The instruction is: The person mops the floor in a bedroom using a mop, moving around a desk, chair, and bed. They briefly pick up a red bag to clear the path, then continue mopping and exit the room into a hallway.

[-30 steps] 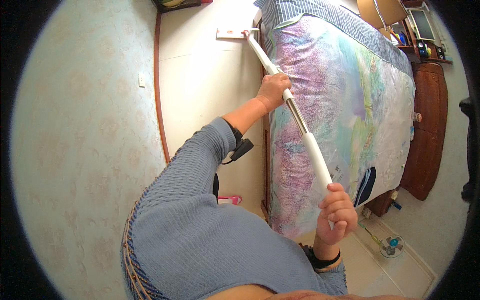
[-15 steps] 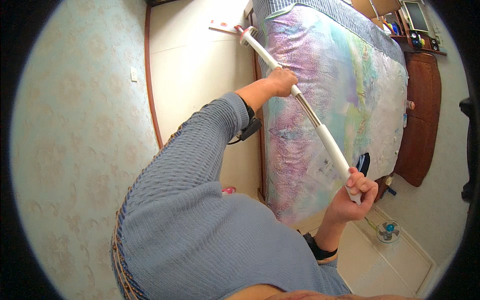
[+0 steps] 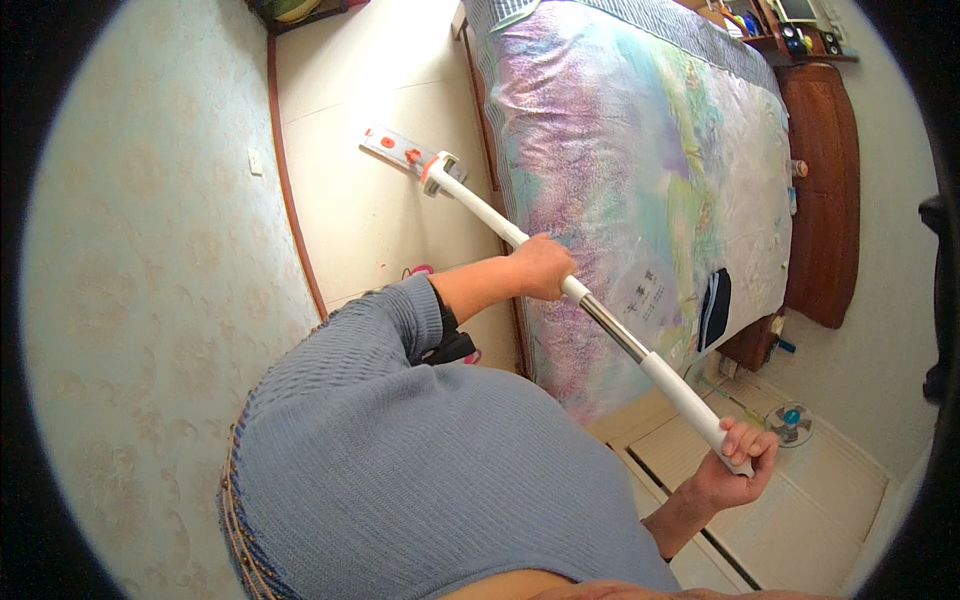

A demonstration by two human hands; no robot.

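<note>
A white flat mop (image 3: 685, 392) with a steel mid-section slants across the view. My left hand (image 3: 543, 268) is closed around its lower white tube. My right hand (image 3: 740, 465) grips the upper end of the handle. Far left, the mop's flat rectangular head (image 3: 388, 145), with orange fittings, rests on the pale floor (image 3: 350, 200) beside the bed. An orange-and-white collar (image 3: 437, 173) sits on the shaft just above the head. Part of the head is hidden behind that collar.
The bed (image 3: 620, 150) with a purple-green sheet fills the middle right; a dark folded cloth (image 3: 715, 308) lies on it. A patterned wall (image 3: 150, 300) bounds the left. Pink footwear (image 3: 420, 271) lies by the bed, and a small fan (image 3: 790, 425) stands at the right.
The mop head has come back toward me along the floor, away from the far end beside the bed. Both hands have moved lower in the view, still holding the mop.
</note>
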